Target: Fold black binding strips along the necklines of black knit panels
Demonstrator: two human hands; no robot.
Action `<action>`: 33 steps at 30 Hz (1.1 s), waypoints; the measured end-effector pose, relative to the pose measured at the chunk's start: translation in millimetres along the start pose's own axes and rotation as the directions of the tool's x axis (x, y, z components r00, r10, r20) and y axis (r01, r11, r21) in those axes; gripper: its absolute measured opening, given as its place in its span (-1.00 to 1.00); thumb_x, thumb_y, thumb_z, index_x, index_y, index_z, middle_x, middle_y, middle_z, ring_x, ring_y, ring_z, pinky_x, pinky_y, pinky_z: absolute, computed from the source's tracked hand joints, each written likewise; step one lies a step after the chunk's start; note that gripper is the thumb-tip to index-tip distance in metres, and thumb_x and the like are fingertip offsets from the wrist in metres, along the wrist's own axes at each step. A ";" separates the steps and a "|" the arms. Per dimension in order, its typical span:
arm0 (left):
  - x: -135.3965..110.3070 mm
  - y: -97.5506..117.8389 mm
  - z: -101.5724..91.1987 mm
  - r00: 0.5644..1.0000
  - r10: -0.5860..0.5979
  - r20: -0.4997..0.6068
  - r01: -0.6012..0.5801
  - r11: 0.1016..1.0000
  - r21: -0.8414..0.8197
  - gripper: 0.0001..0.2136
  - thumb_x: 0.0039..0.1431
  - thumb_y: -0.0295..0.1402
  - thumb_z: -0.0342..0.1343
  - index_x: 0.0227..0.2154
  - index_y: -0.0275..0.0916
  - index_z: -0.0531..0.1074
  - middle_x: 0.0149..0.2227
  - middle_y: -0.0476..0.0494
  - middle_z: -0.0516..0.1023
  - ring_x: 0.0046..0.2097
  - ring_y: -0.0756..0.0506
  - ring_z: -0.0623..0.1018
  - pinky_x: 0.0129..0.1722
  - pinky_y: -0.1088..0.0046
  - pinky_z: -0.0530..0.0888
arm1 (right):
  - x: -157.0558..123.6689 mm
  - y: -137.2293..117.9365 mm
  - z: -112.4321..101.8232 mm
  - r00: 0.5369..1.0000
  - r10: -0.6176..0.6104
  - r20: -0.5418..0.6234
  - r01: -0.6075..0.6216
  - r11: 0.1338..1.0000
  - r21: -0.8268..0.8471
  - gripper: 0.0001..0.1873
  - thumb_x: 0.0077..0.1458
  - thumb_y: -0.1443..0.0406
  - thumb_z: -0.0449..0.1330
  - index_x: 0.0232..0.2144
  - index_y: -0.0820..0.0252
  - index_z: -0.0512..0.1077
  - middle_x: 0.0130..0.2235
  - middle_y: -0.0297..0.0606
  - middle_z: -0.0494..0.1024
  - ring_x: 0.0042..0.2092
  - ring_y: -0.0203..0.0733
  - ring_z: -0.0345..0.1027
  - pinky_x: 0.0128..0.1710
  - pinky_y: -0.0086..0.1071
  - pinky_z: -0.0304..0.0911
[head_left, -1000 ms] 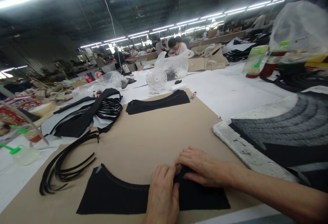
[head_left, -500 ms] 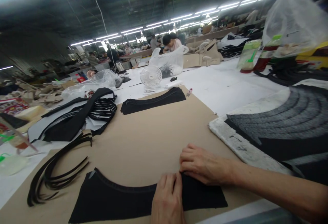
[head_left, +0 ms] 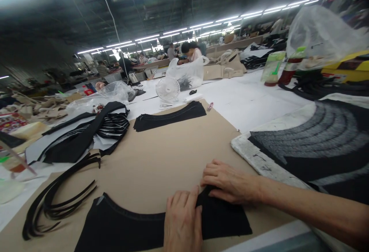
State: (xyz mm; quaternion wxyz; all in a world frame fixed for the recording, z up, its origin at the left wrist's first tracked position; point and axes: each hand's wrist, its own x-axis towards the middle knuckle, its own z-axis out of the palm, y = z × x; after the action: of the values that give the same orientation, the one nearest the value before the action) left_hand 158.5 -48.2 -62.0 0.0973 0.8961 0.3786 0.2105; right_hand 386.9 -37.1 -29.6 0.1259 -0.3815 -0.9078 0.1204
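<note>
A curved black fabric piece (head_left: 127, 227) lies on the brown cardboard sheet (head_left: 167, 152) at the near edge of the table. My left hand (head_left: 182, 221) rests flat on it, fingers together, pressing the upper curved edge. My right hand (head_left: 230, 184) lies just to the right with its fingers bent on the same edge, where the fabric is slightly raised. Thin black curved strips (head_left: 54, 202) lie to the left of the piece.
A stack of similar black pieces (head_left: 170, 115) lies at the cardboard's far end, near a small white fan (head_left: 167, 88). Black and striped fabric (head_left: 92, 131) is heaped at left. A board with dark curved pieces (head_left: 314, 140) sits at right. Bottles (head_left: 272, 67) and plastic bags stand farther back; other people work beyond.
Both hands have stayed on the black piece's upper edge, shifting only slightly along it. The camera has drifted a little, so the scene sits differently in the picture.
</note>
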 end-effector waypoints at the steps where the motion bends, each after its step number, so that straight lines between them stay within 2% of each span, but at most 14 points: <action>1: 6.0 3.0 -2.4 0.999 -0.035 0.030 0.036 0.999 -0.035 -0.62 0.17 -0.55 -0.06 0.03 -0.14 0.37 -0.18 -0.11 0.53 -0.15 -0.13 0.50 -0.12 0.29 0.43 | 0.2 0.3 -0.4 1.000 -0.002 0.002 0.002 1.000 -0.004 -0.83 0.13 0.33 0.18 -0.18 0.15 0.37 -0.22 -0.27 0.44 -0.17 -0.16 0.24 -0.11 -0.25 0.02; 5: 19.0 14.7 1.3 0.989 -0.108 0.099 0.121 0.984 -0.128 -0.60 0.08 -0.66 -0.13 -0.13 -0.18 0.45 -0.21 -0.14 0.49 -0.14 -0.14 0.46 -0.10 0.29 0.42 | -0.2 1.7 -2.7 1.000 -0.011 0.003 0.011 1.000 -0.022 -0.90 0.09 0.36 0.21 -0.28 0.15 0.38 -0.26 -0.32 0.44 -0.19 -0.19 0.23 -0.15 -0.28 0.02; 10: 16.5 22.9 10.8 0.989 -0.113 0.095 0.126 0.982 -0.142 -0.55 0.05 -0.71 -0.21 -0.13 -0.24 0.45 -0.24 -0.18 0.45 -0.16 -0.13 0.43 -0.12 0.33 0.43 | -2.4 6.7 -3.5 1.000 -0.015 -0.005 0.015 1.000 -0.020 -0.94 0.13 0.37 0.16 -0.30 0.16 0.37 -0.27 -0.32 0.43 -0.19 -0.21 0.22 -0.14 -0.29 0.02; 14: 7.6 22.1 20.7 0.996 -0.068 0.062 0.069 0.997 -0.024 -0.55 0.00 -0.73 -0.13 -0.12 -0.24 0.45 -0.24 -0.14 0.46 -0.19 -0.13 0.42 -0.15 0.34 0.44 | -3.0 8.1 -3.2 0.999 -0.038 0.004 0.038 0.999 -0.036 -0.98 0.15 0.36 0.13 -0.35 0.17 0.35 -0.29 -0.30 0.42 -0.21 -0.20 0.22 -0.15 -0.28 0.01; 18: -7.5 17.0 40.9 0.994 0.074 -0.083 -0.058 0.982 0.182 -0.48 0.00 -0.72 -0.04 0.06 -0.33 0.35 -0.17 -0.17 0.49 -0.13 -0.16 0.42 -0.11 0.30 0.43 | -7.0 7.0 -1.9 0.996 -0.091 -0.002 0.090 0.991 -0.103 -0.90 0.18 0.38 0.05 -0.38 0.17 0.33 -0.32 -0.29 0.41 -0.26 -0.21 0.19 -0.16 -0.28 0.01; 21: -15.0 13.5 50.2 0.979 0.133 -0.154 -0.089 0.960 0.266 -0.47 0.02 -0.71 -0.02 0.10 -0.34 0.32 -0.11 -0.19 0.48 -0.07 -0.18 0.41 -0.10 0.32 0.42 | -11.5 7.3 0.0 0.994 -0.108 -0.011 0.105 0.986 -0.130 -0.87 0.18 0.40 0.01 -0.36 0.17 0.33 -0.31 -0.27 0.41 -0.28 -0.22 0.17 -0.15 -0.27 0.01; 27: -5.6 15.0 37.0 0.995 0.089 -0.051 -0.079 0.983 0.163 -0.39 -0.06 -0.71 0.00 0.13 -0.31 0.31 -0.19 -0.14 0.48 -0.19 -0.14 0.40 -0.13 0.33 0.40 | -16.7 10.4 -2.4 0.997 -0.072 -0.025 0.068 0.989 -0.131 -0.88 0.17 0.40 0.02 -0.28 0.16 0.35 -0.29 -0.27 0.42 -0.26 -0.21 0.20 -0.15 -0.27 0.00; 33: 6.6 22.1 29.4 1.000 0.029 -0.008 -0.028 0.986 0.165 -0.44 -0.04 -0.64 0.01 0.09 -0.24 0.38 -0.17 -0.16 0.48 -0.16 -0.17 0.38 -0.11 0.29 0.36 | -20.0 13.2 -10.4 0.996 -0.083 -0.021 0.078 0.978 -0.191 -0.88 0.19 0.38 0.02 -0.29 0.16 0.35 -0.30 -0.28 0.43 -0.26 -0.21 0.22 -0.16 -0.27 0.00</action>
State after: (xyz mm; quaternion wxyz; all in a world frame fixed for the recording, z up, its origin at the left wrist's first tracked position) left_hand 190.0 -59.3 -78.9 0.0176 0.9052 0.3823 0.1845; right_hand 412.5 -41.3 -26.7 0.1066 -0.3565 -0.9279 0.0225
